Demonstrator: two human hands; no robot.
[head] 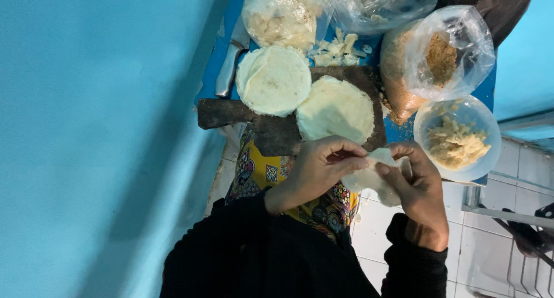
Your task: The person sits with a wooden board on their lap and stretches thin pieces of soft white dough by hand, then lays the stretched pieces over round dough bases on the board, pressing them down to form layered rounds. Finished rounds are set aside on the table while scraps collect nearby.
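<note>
Both your left hand [314, 168] and right hand [416, 185] pinch one dough wrapper [372, 179] mid-fold, while two flat rounds [274, 79] wait untouched on the board [277, 133].

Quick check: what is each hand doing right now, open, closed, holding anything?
Left hand: closed, pinching the dough piece.
Right hand: closed, gripping the same dough piece from the other side.

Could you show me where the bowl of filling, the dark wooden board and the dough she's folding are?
Bowl [486, 118]: head view, on its bare clear rim, right side.
Board [277, 133]: head view, on its dark lower part.
Dough [369, 174]: head view, on the white sheet between the hands.
</note>
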